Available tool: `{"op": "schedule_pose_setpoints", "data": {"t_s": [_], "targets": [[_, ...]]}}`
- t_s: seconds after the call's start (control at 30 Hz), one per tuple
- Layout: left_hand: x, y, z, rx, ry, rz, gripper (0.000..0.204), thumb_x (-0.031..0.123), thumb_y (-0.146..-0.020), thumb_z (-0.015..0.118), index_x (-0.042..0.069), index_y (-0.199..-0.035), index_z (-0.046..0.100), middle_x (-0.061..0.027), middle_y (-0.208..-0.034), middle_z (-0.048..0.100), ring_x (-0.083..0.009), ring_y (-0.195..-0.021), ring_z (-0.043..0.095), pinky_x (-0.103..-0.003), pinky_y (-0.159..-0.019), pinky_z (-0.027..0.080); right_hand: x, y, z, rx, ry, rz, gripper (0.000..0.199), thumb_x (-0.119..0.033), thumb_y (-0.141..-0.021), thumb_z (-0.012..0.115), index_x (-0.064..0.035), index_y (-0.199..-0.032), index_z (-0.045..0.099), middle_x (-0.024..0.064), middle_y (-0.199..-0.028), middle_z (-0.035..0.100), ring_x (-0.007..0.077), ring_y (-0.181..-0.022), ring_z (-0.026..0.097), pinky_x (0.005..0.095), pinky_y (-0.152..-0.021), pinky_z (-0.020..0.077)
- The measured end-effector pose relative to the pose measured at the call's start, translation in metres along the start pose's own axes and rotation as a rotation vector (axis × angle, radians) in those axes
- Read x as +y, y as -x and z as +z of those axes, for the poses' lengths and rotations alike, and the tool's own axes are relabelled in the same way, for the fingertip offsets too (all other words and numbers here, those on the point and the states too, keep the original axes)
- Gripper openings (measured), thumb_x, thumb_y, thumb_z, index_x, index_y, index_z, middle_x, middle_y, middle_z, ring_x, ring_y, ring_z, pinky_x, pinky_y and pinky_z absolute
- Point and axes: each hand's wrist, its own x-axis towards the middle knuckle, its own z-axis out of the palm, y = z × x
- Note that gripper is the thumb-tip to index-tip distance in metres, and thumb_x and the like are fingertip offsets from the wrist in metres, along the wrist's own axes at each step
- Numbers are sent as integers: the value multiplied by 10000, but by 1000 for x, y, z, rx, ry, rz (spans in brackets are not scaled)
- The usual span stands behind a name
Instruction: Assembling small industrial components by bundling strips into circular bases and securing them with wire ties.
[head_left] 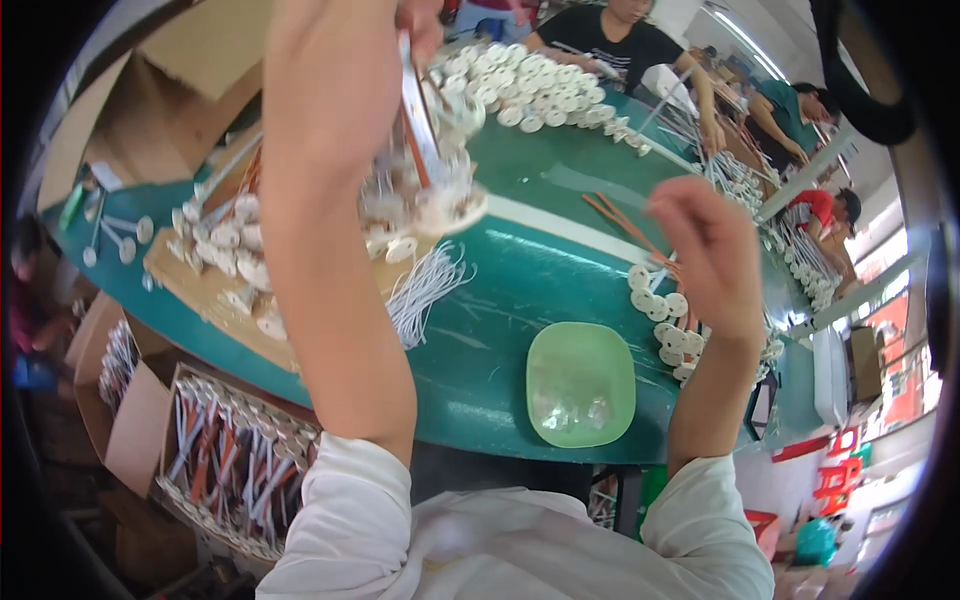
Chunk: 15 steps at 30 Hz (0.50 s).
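By the near edge of the green table (470,400), the pale green dish (580,350) sits between the person's forearms (345,350); an elbow drawn back carelessly could knock it off. Farther in, a loose bundle of white cords (430,290) could be dragged apart by a low sweep of the left arm. The right hand (705,245), half-curled and blurred, is beside the nearer white discs (660,305); whether it pinches one of the orange strips (620,220) cannot be told, and a hard tug there could tangle them. At the upper edge, the partly cut-off left hand (422,28) is at the top of a silvery strip (422,120) among disc-ended parts (450,205); its grip is unclear, and a weak one could let the strip topple. Beyond, the heaped discs (535,90) could slide if bumped.
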Motion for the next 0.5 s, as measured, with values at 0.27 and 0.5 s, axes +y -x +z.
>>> {"op": "schedule_pose_setpoints", "data": {"t_s": [0.27,0.5], "targets": [[-4,47,93,-808,502,-285,581,348,-993,425,39,-1442,222,9,-662,433,-63,-576,415,-202,-530,349,11,38,-61,626,-367,-140,102,-67,-947,515,-1,-971,589,-45,-692,498,7,-564,376,173,-497,262],[-12,85,136,-1015,424,-438,657,418,-965,450,5,-1422,220,-16,-610,409,-92,-537,393,-231,-508,323,25,50,-84,317,-159,-237,65,4,-830,603,8,-894,612,117,-708,602,203,-572,566,277,-551,445]]}}
